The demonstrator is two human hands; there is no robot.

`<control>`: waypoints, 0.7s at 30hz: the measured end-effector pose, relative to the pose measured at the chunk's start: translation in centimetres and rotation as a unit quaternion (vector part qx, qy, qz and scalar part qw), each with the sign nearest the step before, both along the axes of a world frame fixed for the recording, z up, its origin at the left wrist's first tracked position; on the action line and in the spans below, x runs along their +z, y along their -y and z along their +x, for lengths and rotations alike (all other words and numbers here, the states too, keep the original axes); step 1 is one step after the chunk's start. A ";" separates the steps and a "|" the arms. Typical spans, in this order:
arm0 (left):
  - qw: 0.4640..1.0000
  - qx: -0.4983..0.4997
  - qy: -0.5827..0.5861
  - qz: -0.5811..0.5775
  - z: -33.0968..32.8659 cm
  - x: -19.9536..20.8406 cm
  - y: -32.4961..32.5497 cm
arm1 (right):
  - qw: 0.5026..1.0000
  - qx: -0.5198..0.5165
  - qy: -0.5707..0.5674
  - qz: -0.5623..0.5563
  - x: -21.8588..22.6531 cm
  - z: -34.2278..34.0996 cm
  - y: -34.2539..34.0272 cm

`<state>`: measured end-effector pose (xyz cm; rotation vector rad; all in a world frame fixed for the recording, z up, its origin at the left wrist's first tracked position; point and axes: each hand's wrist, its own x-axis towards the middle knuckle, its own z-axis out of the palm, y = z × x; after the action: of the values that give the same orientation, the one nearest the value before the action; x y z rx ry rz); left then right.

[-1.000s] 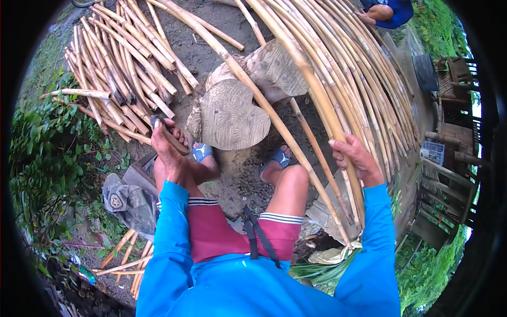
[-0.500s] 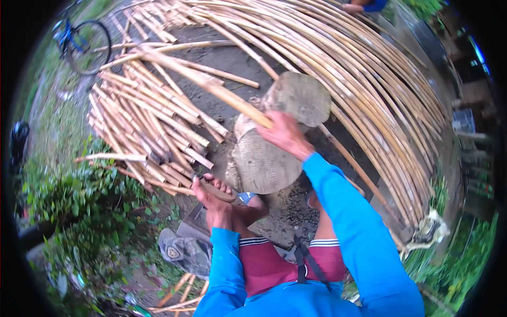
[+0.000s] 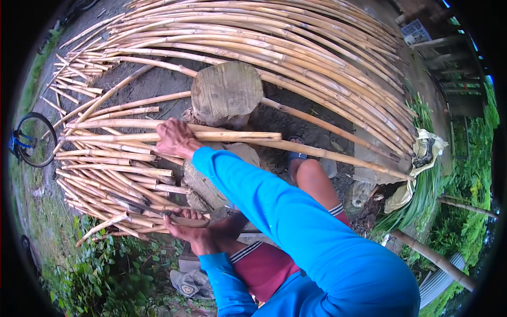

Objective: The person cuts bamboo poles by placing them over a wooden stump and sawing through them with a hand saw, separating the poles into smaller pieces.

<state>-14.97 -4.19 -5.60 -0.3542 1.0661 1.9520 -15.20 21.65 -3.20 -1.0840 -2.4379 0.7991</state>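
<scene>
My right hand (image 3: pixel 177 138) reaches across to the left, its fingers wrapped round a bamboo pole (image 3: pixel 237 136). The pole lies level above the near wooden block (image 3: pixel 203 182), its cut end jutting out to the right of the hand. Lower down, my left hand (image 3: pixel 186 226) is closed on the wooden handle of a machete (image 3: pixel 129 202). Its dark blade points up and left over a pile of cut bamboo (image 3: pixel 113 174). A second round block (image 3: pixel 227 91) stands just beyond the pole.
Long bamboo poles (image 3: pixel 317 58) arc across the far side and down to the right. A bicycle (image 3: pixel 34 140) stands at the far left. Leafy plants (image 3: pixel 105 264) grow near left, beside a camouflage cap (image 3: pixel 190 282). A pale cloth (image 3: pixel 422 153) lies by the pole ends.
The view has turned to the right. My right hand has moved left and now grips a pole away from its end; before, it held one at the end. The left hand still holds the machete.
</scene>
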 end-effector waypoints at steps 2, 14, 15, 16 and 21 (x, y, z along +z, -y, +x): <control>0.997 0.048 -0.043 -0.049 0.6 1.9 -0.2 | 0.996 -0.007 -0.006 -0.089 -0.4 0.1 0.8; 0.998 0.045 0.038 -0.001 2.0 0.4 -0.7 | 0.997 -0.019 0.008 -0.073 -1.5 2.2 -1.7; 0.998 0.043 0.041 -0.002 2.1 0.4 -0.8 | 0.998 -0.018 0.002 -0.067 -1.7 2.3 -1.8; 0.998 0.043 0.041 -0.004 2.0 0.5 -1.0 | 0.998 -0.017 0.001 -0.067 -1.7 2.2 -1.9; 0.998 0.046 0.036 -0.017 2.3 0.5 -1.2 | 0.998 -0.018 -0.032 -0.051 -2.2 2.6 -2.0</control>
<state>-12.71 -2.94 -5.10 -0.4970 1.0538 1.9881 -12.55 23.66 -5.38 -1.1178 -2.3410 0.9422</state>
